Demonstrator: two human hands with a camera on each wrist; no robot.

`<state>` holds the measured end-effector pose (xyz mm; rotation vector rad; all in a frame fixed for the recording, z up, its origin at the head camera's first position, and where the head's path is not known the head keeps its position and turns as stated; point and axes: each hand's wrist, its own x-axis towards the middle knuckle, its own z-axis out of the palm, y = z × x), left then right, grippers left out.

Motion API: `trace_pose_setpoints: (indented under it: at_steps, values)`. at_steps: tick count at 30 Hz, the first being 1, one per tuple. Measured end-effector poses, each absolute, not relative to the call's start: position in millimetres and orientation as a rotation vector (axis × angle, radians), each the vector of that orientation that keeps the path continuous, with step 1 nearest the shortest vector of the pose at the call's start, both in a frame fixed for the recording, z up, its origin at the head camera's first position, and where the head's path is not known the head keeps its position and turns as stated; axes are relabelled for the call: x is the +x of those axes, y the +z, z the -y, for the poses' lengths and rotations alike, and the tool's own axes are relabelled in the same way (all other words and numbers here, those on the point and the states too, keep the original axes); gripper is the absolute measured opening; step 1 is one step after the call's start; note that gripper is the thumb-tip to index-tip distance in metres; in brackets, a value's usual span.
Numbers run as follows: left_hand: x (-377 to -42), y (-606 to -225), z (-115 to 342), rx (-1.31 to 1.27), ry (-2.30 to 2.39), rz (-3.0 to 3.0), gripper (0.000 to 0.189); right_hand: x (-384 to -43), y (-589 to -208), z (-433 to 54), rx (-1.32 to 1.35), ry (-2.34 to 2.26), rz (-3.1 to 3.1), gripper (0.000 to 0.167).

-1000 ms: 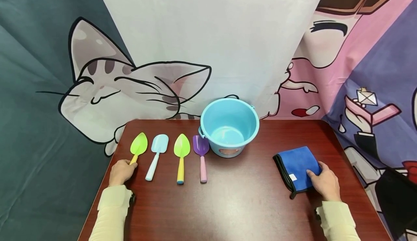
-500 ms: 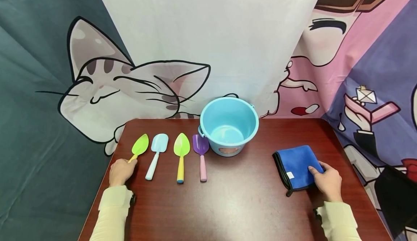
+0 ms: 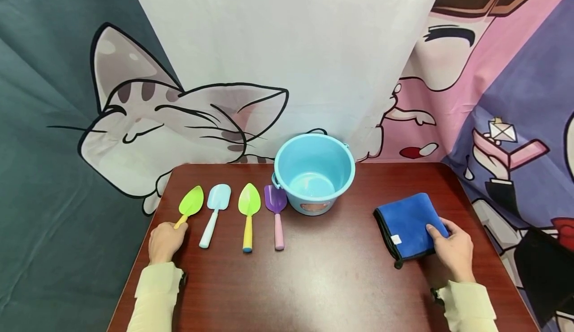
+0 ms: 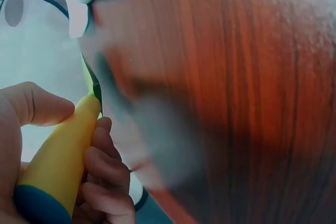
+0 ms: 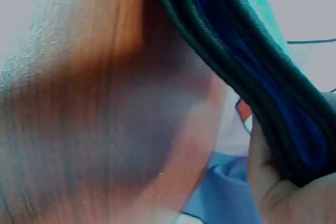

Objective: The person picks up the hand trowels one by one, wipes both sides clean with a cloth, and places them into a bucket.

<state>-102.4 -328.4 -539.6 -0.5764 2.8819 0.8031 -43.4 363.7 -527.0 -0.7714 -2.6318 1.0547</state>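
Observation:
At the table's left side my left hand (image 3: 166, 241) grips a small toy trowel (image 3: 191, 201) with a pointed green blade. In the left wrist view, thumb and fingers wrap its yellow handle (image 4: 58, 156), which ends in a blue cap. On the right, my right hand (image 3: 455, 249) pinches the near right edge of a folded blue cloth (image 3: 410, 225) with dark edging and a small white tag. Its layered dark edge (image 5: 241, 77) rises above the tabletop in the right wrist view, the thumb on one side and fingers on the other.
Between the hands lie a light blue shovel (image 3: 218, 197), a second green trowel (image 3: 249, 200) with yellow handle, and a purple shovel (image 3: 275, 200) with pink handle. A light blue bucket (image 3: 314, 205) stands at the back of the brown table (image 3: 323, 282). A printed curtain (image 3: 305, 33) hangs behind.
The left hand has taken up the green trowel, its blade tilting over to the right. The right hand has drawn the cloth's right side slightly upward and to the right.

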Motion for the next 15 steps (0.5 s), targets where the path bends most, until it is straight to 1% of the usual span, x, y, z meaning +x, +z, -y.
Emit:
trace_pose_setpoints:
  at_steps: [6, 15]
  values:
    - [-95.0, -528.9, 318.7, -0.562, 0.829, -2.894, 0.039, -43.6, -515.8, -348.9, -0.738, 1.030, 2.522, 0.039]
    - [-86.8, -511.0, 296.0, -0.476, 0.851, -2.993, 0.028, -37.0, -498.2, -323.2, -0.640, 0.980, 2.445, 0.036]
